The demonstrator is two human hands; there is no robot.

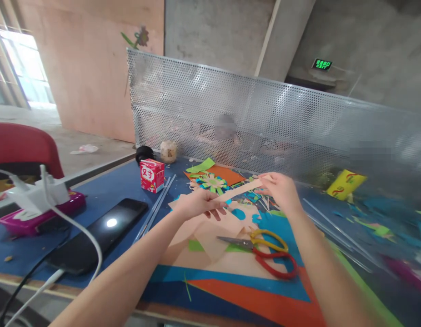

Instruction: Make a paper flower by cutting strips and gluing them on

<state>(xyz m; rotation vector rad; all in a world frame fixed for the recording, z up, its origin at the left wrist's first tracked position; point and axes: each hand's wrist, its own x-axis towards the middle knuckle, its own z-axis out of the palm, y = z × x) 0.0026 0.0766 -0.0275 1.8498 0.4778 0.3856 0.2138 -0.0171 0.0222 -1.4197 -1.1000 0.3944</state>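
Note:
Both of my hands hold one long strip of pale peach paper (pixel 238 189) above the table. My left hand (pixel 197 203) pinches its near end and my right hand (pixel 280 190) grips its far end. Beneath them lie peach paper sheets (pixel 200 236) and blue, orange and green sheets. Scissors (pixel 265 252) with yellow and red handles rest on the paper just in front of my hands. A paper flower (pixel 213 182) with green and yellow petals lies behind the strip.
A black phone (pixel 97 234) with a white cable lies at the left, beside a pink tray (pixel 43 213). A red carton (pixel 152 175) and thin rods (pixel 156 206) sit on the blue table (pixel 108 188). A perforated metal screen (pixel 265 122) stands behind; a person sits beyond it.

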